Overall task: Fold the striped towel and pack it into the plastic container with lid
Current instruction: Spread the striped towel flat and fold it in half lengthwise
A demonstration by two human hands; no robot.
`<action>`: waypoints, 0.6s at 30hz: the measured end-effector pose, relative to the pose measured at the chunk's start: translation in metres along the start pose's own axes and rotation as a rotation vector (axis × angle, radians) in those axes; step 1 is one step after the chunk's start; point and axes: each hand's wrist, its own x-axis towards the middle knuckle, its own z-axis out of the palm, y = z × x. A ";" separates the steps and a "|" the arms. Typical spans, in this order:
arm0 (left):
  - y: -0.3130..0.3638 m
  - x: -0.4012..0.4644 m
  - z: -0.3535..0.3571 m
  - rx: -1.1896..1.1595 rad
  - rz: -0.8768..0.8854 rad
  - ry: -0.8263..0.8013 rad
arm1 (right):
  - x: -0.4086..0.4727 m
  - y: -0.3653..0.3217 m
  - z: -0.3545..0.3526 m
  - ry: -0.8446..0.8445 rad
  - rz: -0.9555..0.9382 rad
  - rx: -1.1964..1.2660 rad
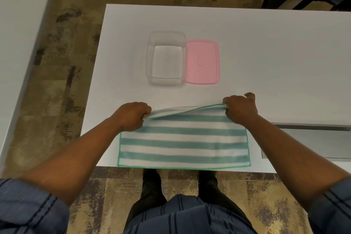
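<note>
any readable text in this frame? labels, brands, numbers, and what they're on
None readable.
Pink lid: a small round raised mark at its centre, no letters visible.
Clear container: no label visible.
Striped towel: stripes only, no tag in view.
White table: no markings.

Blue shirt (pixel 186 214) with dark stripes, sleeves (pixel 28 205) rolled up; black trousers (pixel 150 188).

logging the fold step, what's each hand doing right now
Left hand: closed on the striped towel's far left corner.
Right hand: closed on its far right corner.
</note>
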 end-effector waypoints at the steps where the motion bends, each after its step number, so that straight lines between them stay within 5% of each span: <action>1: 0.001 0.000 -0.002 -0.013 -0.048 -0.085 | -0.006 -0.001 -0.006 -0.051 -0.015 -0.005; 11: 0.016 -0.003 -0.003 0.109 -0.141 -0.735 | -0.040 -0.018 -0.009 -0.718 -0.145 -0.080; 15: 0.023 -0.006 0.008 0.045 -0.198 -0.912 | -0.038 -0.014 -0.001 -0.773 -0.162 0.006; 18: 0.026 0.000 0.008 -0.112 -0.207 -0.720 | -0.035 -0.012 0.005 -0.501 -0.129 0.087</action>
